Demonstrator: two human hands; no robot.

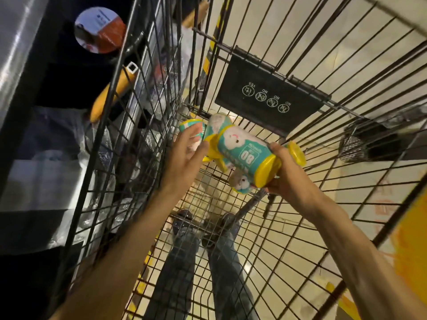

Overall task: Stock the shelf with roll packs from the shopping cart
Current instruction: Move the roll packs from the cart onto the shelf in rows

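both forearms reach down into the wire shopping cart (265, 262), and through its mesh floor beneath them show the person's jeans-clad legs (184, 273) and dark shoes (182, 221) on a pale floor. the right hand (288, 179) curls its fingers round the near ends of a clutch of roll packs (242, 150): teal wrappers with yellow end caps, a white cartoon figure and "80" printed on the top one, and at least one more pack tucked beneath it. the bundle sits raised above the cart floor, slanting away and to the left from that grip. the left hand (184, 155) wraps its fingers round a separate teal pack (191, 128), just left of the bundle's far end and touching or nearly touching it; how tightly it holds cannot be told. just beyond the packs, a black flap with white yes/no pictograms (270, 98) hangs on the cart's end wall, close behind the bundle. left of the left hand, the cart's wire side stands between the hands and dim shelving (30, 169) holding clear-wrapped goods. farther off on that side an orange-yellow bar (111, 95) crosses the wires, and above it a round white-and-orange lid or label (100, 30) faces the camera.
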